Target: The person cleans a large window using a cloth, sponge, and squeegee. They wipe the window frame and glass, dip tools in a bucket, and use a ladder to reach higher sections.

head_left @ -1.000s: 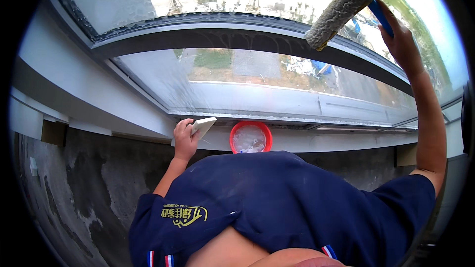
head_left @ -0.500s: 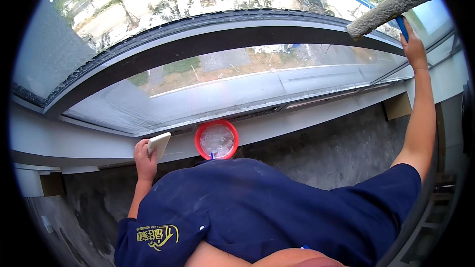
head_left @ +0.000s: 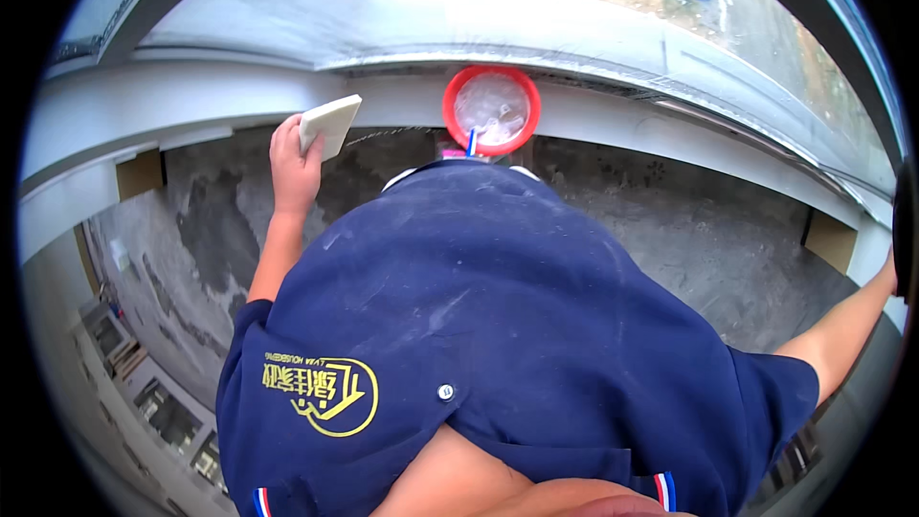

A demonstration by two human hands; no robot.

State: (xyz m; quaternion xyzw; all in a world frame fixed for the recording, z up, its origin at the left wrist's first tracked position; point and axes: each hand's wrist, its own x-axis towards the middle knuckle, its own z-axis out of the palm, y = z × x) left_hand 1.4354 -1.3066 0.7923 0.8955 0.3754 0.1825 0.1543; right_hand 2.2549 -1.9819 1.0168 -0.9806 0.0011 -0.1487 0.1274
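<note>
My left hand (head_left: 296, 165) is closed round a flat, cream-white rectangular sponge (head_left: 332, 124), held over the floor just in front of the window ledge. My right arm reaches out to the far right, where my right hand (head_left: 894, 275) is barely visible at the dark rim of the picture. Its fingers are hidden, and so is anything in them. Ahead of my body stands a red bucket (head_left: 449, 107) against the ledge, holding cloudy, sudsy water (head_left: 491, 101). A thin blue-and-white piece (head_left: 473, 142) shows at its near rim.
A pale window ledge (head_left: 402, 96) runs across in front of me, below a wet window pane (head_left: 402, 19) in a dark frame. Grey, stained concrete floor (head_left: 670, 220) lies beneath. Brown panels (head_left: 140, 175) stand under the ledge at either side. Various objects (head_left: 172, 412) lie at the lower left.
My view has tipped downward. My right hand, which held up a window-washer with a grey fluffy sleeve and blue handle, has moved right and down; the washer is out of sight. My left hand keeps the sponge.
</note>
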